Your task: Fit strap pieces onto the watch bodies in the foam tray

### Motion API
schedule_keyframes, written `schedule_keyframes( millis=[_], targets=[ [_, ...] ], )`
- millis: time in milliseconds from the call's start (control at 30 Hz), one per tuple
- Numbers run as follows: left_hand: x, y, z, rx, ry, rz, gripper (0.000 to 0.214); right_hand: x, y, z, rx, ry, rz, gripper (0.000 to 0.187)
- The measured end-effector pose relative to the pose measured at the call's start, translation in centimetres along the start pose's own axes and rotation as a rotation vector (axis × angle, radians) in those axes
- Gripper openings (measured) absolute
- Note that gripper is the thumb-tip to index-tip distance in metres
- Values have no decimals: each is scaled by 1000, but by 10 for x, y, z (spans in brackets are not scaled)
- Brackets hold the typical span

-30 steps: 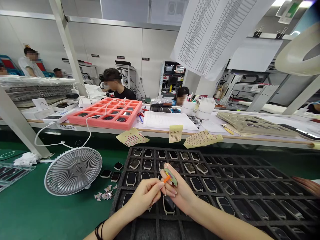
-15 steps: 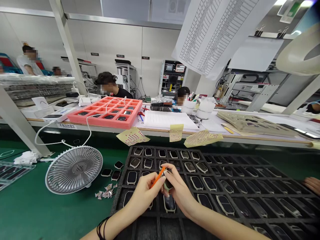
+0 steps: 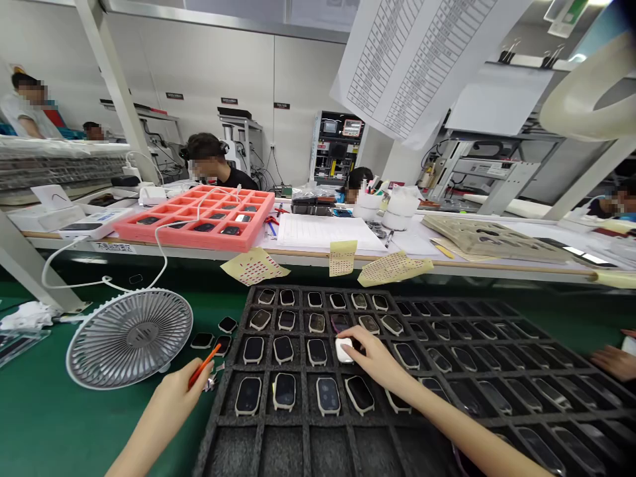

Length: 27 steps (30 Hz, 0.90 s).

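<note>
My left hand (image 3: 175,389) is closed around a thin orange tool (image 3: 205,366), its tip pointing up and away; whether it is tweezers or a stick I cannot tell. That hand is over the green mat, left of the black foam tray (image 3: 278,440). My right hand (image 3: 370,354) pinches a watch case (image 3: 342,350) with a white face showing, at a compartment in the tray's third row. Around it, several rectangular watch cases with dark screens, such as one watch (image 3: 328,395), lie in the compartments. Small paper scraps (image 3: 211,383) are partly hidden beside my left hand.
A grey round fan (image 3: 130,339) stands on the mat at left, near three loose watches (image 3: 202,340). A second black tray adjoins at right, beside another person's hand (image 3: 613,361). A pink foam tray (image 3: 238,242) and papers (image 3: 328,232) lie on the shelf.
My hands have parted. The left moved left with the orange tool, off the tray; the right now has the watch case at a compartment, its white face up. The view shifted slightly.
</note>
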<state>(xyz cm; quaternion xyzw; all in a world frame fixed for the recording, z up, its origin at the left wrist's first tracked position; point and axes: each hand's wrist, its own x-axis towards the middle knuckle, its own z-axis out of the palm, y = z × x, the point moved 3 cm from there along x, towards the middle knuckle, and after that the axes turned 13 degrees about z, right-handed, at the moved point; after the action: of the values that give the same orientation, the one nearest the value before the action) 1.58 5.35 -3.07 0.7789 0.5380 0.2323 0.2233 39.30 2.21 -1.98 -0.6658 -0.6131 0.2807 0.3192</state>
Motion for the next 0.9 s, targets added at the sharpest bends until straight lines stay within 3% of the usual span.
schedule_keyframes(
  millis=[67, 167, 233, 300, 433, 500, 567, 700, 800, 900],
  targets=[
    [-2, -16, 11, 78, -72, -33, 31, -2, 6, -13, -156, 93, -56, 14],
    [-2, -28, 19, 102, -134, -73, 28, -7, 23, -39, -477, 248, -4, 16],
    [0, -28, 17, 101, -115, -93, 30, -10, 35, -50, -612, 269, 57, 19],
    [4, -19, 11, 77, -59, -86, 33, -14, 42, -54, -607, 233, 99, 20],
    [18, 24, -5, -34, 62, 20, 39, -15, 42, -46, -384, 99, 160, 15],
    [25, 55, -7, -116, 64, 105, 40, -13, 38, -43, -294, 56, 183, 16],
    [30, 87, -3, -244, -20, 206, 39, -11, 31, -45, -192, 53, 191, 18],
    [31, 144, 20, -568, -348, 332, 38, -15, 8, -48, 241, -51, 219, 25],
    [31, 173, 40, -722, -503, 343, 39, -25, -17, -39, 616, -237, 268, 38],
    [32, 190, 57, -809, -573, 318, 39, -35, -39, -23, 918, -341, 288, 34]
  ],
)
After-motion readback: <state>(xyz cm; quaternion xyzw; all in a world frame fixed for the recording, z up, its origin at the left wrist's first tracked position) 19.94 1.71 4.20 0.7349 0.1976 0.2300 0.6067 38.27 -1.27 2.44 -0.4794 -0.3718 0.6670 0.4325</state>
